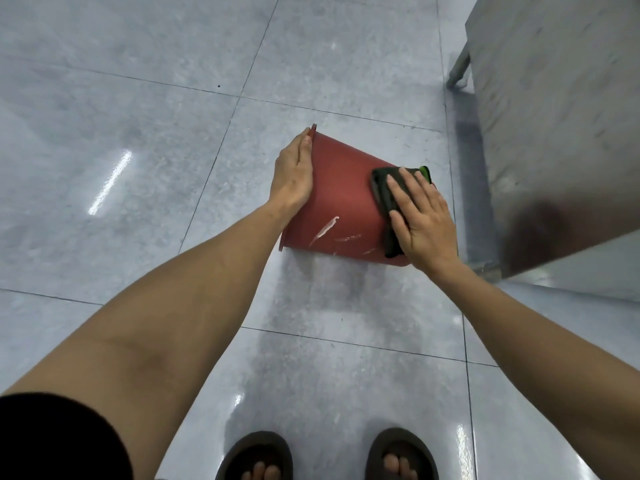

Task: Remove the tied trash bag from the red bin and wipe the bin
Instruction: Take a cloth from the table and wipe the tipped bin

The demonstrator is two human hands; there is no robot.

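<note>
A red plastic bin (341, 199) lies on its side at the centre of the frame on the glossy grey tiled floor (138, 133), its rim toward the left and whitish smears on its lower wall. The left hand (293, 171) rests flat against the rim end, fingers pressed together. The right hand (424, 221) lies palm-down with fingers slightly spread, pressing a dark folded cloth with a green edge (389, 195) onto the bin's base end. A grey metal cabinet (554, 116) stands at the upper right. Brown sandals (258, 455) show at the bottom edge.
</note>
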